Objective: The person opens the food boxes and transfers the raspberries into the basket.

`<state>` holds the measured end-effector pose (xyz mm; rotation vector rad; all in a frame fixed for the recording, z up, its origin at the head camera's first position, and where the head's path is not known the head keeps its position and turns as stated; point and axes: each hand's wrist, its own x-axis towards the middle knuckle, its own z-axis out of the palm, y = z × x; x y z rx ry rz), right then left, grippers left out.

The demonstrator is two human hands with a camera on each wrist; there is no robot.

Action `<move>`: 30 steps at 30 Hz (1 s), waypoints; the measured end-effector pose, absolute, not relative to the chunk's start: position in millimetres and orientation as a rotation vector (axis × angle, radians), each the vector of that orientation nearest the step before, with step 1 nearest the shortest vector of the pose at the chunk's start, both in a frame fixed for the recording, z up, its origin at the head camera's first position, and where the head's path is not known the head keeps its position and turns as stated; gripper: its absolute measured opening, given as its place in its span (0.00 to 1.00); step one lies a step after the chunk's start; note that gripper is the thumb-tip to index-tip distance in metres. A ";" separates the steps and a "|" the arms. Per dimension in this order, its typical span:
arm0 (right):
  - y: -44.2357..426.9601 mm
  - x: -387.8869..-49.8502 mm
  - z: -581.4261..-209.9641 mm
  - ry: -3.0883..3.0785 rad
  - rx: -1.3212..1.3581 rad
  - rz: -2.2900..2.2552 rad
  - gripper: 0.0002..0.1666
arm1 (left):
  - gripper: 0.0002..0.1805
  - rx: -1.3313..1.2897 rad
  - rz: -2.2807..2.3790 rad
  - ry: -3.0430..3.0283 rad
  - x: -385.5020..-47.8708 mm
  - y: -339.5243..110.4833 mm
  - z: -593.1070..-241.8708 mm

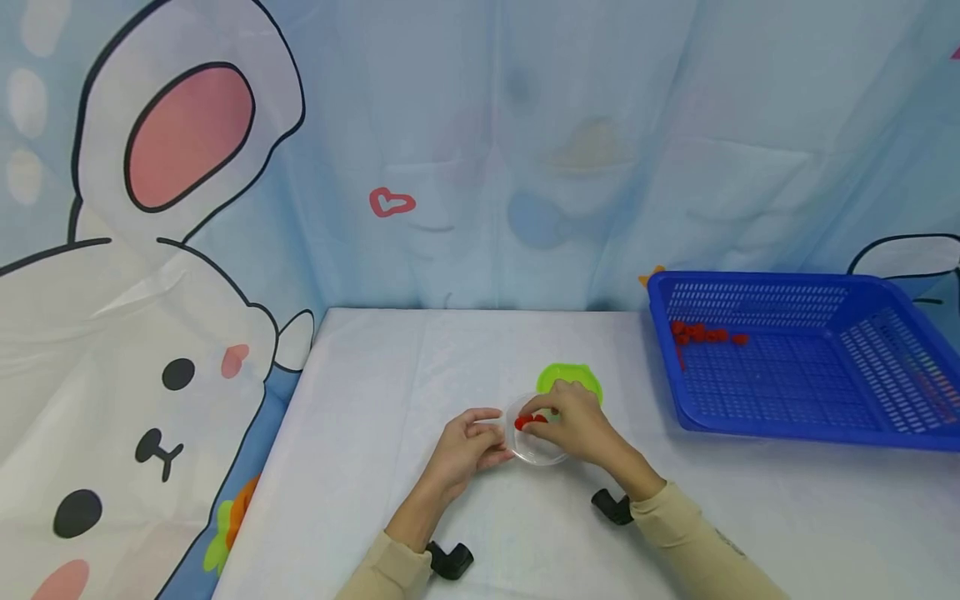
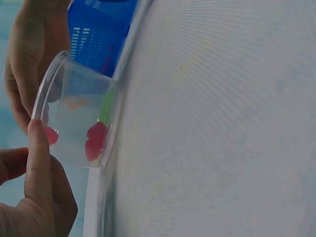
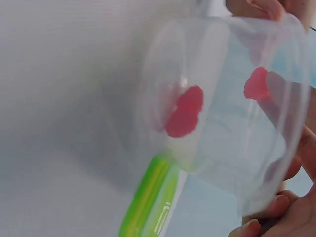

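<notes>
A clear plastic tub [image 1: 542,457] stands on the white table, and red bumpy pieces [image 3: 185,112] resembling raspberries lie at its bottom. My left hand [image 1: 471,447] is at the tub's left side, one fairly straight finger touching the rim in the left wrist view. Reaching over the tub from the right, my right hand [image 1: 581,422] pinches another red bumpy piece [image 3: 256,84] just inside the rim. The fingers partly cover the tub's contents in the head view. A bright green lid [image 1: 570,375] lies just behind the tub, partly hidden by the right hand.
A blue perforated basket [image 1: 787,425] stands at the right of the table [image 1: 360,433], with several red pieces [image 1: 697,333] in its back left corner. Black wrist-worn devices [image 1: 452,562] sit by both sleeves. A printed curtain [image 1: 465,258] hangs behind the table.
</notes>
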<state>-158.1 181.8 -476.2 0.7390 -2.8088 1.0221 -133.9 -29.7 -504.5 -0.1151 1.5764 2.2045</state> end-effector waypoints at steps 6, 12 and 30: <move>195.8 -161.2 -465.2 -2.817 0.661 1.263 0.09 | 0.21 -0.122 2.199 1.587 -133.4 -29.4 -504.3; 214.7 -162.8 -448.8 -2.807 0.560 1.422 0.09 | 0.21 -0.136 2.203 1.589 -133.6 -29.3 -505.4; 329.0 -188.7 -365.0 -2.797 0.094 1.450 0.27 | 0.20 -0.145 2.197 1.601 -133.8 -28.6 -507.2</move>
